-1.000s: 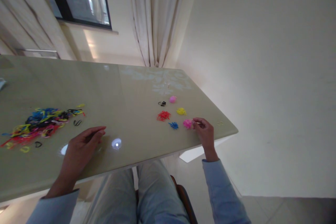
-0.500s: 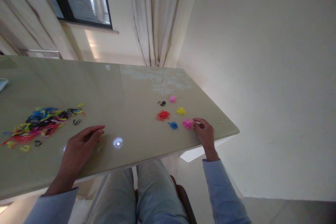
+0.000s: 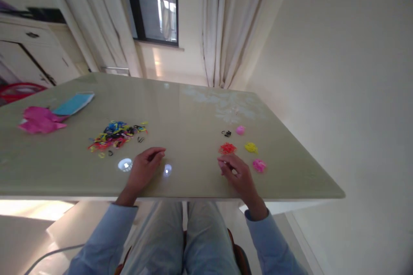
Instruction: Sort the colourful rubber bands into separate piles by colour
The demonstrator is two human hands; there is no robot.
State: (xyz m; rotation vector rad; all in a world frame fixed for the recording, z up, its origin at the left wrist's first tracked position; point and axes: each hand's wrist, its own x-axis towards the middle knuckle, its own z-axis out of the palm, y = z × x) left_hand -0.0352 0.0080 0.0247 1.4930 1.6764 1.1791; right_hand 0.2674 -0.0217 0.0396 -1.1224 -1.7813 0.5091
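Observation:
My left hand hovers at the table's front, right of a mixed heap of small coloured rubber bands. Its thumb and fingertips are pinched together; what they hold, if anything, is too small to name. My right hand is closed in a loose pinch just in front of the red rubber bands. I cannot make out anything between its fingertips, and it hides the spot where blue bands lay. Around it are a pink pile, a yellow pile, black bands and a pink ball-like clump.
The glossy table has its front edge close to my lap. A crumpled pink cloth-like sheet and a blue face mask lie at the left. A wall stands to the right, with curtains and a window behind.
My view has turned left, bringing the mask and pink sheet into sight. My right hand has moved left from the pink pile to in front of the red one. The left hand stays pinched.

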